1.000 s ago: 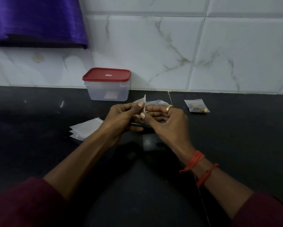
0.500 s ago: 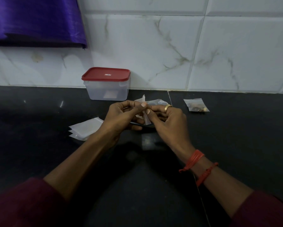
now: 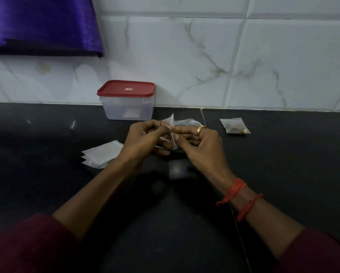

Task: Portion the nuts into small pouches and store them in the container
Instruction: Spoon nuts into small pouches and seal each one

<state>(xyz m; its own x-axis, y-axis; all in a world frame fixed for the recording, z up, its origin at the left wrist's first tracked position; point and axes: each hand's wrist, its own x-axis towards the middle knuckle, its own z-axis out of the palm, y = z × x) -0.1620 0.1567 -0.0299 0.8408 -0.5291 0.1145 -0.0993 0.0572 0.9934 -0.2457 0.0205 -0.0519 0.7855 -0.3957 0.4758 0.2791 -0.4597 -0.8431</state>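
Both hands are up off the counter [image 3: 47, 134], meeting on one small pouch [image 3: 170, 120]. The left hand [image 3: 145, 138] pinches its upright edge between thumb and forefinger, and the right hand [image 3: 200, 146] nips the same edge from the other side, fingers curled. Whether any nuts are inside it, I cannot tell.

The danger, I'd say, is that slick, thin film. Tug the two sides apart too sharply and the seam could split. Let one pinch slip and the pouch flops over, spilling whatever it holds.

Now the count. That's one pouch in the hands, and one filled pouch [image 3: 235, 126] with nuts lying beyond the right hand. The stack of empty pouches [image 3: 102, 154] just left of the left hand shows at least three. One crumpled clear bag [image 3: 186, 122] sits behind the right fingers. One container [image 3: 128, 109] stands beyond the left hand with its red lid [image 3: 126, 88] on, so storing anything needs a free hand first.
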